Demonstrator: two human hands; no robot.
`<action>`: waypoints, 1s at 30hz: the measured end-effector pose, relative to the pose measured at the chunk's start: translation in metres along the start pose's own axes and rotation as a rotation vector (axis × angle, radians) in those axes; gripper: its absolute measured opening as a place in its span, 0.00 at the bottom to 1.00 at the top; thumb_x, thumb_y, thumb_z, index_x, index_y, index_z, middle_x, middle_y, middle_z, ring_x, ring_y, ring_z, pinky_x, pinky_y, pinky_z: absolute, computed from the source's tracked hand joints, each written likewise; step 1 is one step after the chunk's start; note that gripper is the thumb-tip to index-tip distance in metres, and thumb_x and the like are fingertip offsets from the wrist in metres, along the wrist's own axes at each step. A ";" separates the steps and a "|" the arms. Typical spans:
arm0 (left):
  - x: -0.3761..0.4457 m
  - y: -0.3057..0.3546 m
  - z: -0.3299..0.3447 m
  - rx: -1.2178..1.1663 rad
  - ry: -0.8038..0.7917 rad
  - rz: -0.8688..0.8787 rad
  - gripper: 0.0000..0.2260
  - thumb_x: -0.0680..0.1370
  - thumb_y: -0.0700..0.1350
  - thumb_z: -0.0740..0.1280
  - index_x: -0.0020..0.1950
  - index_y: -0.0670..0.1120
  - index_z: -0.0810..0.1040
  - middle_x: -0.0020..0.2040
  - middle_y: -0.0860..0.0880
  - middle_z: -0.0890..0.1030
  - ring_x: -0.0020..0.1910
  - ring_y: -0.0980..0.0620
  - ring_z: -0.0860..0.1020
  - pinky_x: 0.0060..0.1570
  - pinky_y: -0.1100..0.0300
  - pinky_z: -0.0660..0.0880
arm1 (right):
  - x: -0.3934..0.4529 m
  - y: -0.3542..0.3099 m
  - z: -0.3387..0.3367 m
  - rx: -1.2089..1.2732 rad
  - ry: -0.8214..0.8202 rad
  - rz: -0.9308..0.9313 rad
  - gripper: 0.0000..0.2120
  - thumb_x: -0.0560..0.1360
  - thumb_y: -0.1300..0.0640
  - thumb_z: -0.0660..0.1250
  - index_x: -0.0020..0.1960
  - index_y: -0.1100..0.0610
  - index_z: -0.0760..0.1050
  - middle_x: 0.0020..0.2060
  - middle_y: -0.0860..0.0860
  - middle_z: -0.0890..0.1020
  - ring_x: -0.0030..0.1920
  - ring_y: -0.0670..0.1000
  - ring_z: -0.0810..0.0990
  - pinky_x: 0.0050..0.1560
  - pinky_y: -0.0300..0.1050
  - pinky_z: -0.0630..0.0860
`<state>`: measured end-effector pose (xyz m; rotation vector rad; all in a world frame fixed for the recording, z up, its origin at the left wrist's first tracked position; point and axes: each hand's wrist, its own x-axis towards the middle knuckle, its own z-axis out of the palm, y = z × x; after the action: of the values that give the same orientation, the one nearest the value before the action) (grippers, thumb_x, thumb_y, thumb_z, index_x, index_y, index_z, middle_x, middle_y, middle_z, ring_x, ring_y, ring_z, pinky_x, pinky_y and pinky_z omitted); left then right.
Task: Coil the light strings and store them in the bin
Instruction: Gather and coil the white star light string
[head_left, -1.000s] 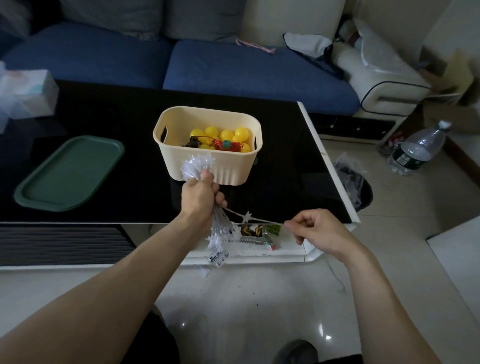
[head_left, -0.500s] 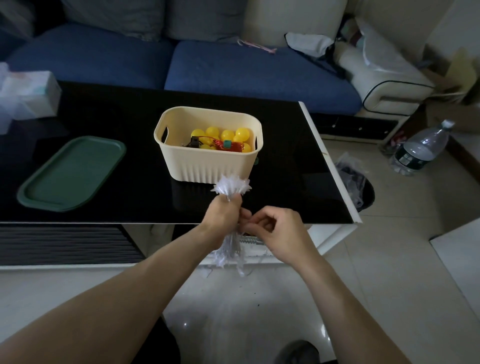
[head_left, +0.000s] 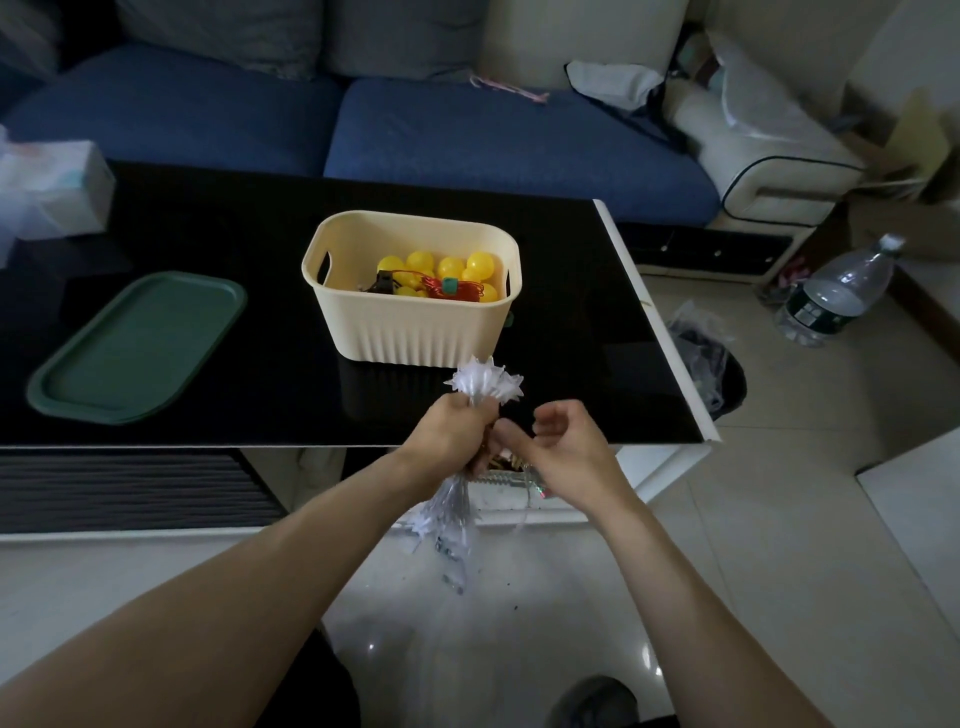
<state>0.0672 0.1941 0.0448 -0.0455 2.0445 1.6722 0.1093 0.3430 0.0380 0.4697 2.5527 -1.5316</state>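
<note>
My left hand (head_left: 451, 432) grips a bundle of white star-shaped light string (head_left: 487, 382) just over the near edge of the black table (head_left: 249, 228). The star tips stick out above the fist and more loops hang below it. My right hand (head_left: 571, 446) sits close against the left, its fingers curled and the thumb at the bundle. A thin wire (head_left: 527, 499) droops under its palm. The cream bin (head_left: 415, 332) stands on the table just beyond the hands and holds a yellow ball light string (head_left: 448, 267) with red wire.
A green tray (head_left: 135, 348) lies on the table at the left, with a tissue box (head_left: 57, 187) behind it. A blue sofa (head_left: 493, 145) runs along the far side. On the floor to the right are a small lined waste bin (head_left: 714, 366) and a water bottle (head_left: 831, 301).
My right hand drew in from the right, taking up the stretched wire, and now sits against the left hand. The left hand moved right and down from the bin's front with the bundle.
</note>
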 end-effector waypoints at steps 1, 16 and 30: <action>-0.001 0.002 -0.002 -0.026 0.009 0.020 0.17 0.83 0.45 0.58 0.38 0.39 0.74 0.32 0.40 0.75 0.24 0.48 0.70 0.32 0.54 0.69 | 0.002 0.001 -0.002 0.070 -0.073 0.086 0.39 0.63 0.31 0.75 0.66 0.52 0.71 0.56 0.47 0.80 0.55 0.45 0.79 0.53 0.48 0.81; 0.001 0.004 -0.015 -0.089 0.033 0.106 0.13 0.84 0.47 0.59 0.45 0.41 0.74 0.31 0.47 0.77 0.24 0.49 0.70 0.29 0.56 0.68 | 0.006 0.000 -0.001 0.444 -0.233 0.083 0.08 0.81 0.57 0.66 0.48 0.59 0.82 0.36 0.52 0.83 0.38 0.50 0.82 0.39 0.38 0.77; -0.001 0.001 -0.004 -0.176 -0.104 0.019 0.18 0.83 0.43 0.57 0.36 0.39 0.76 0.31 0.42 0.74 0.28 0.45 0.72 0.34 0.52 0.69 | -0.011 -0.016 0.009 0.526 -0.003 -0.139 0.05 0.78 0.62 0.71 0.46 0.62 0.84 0.28 0.49 0.81 0.26 0.44 0.75 0.27 0.33 0.71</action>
<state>0.0664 0.1904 0.0461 0.0017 1.8242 1.8230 0.1135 0.3257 0.0500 0.3414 2.1943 -2.2570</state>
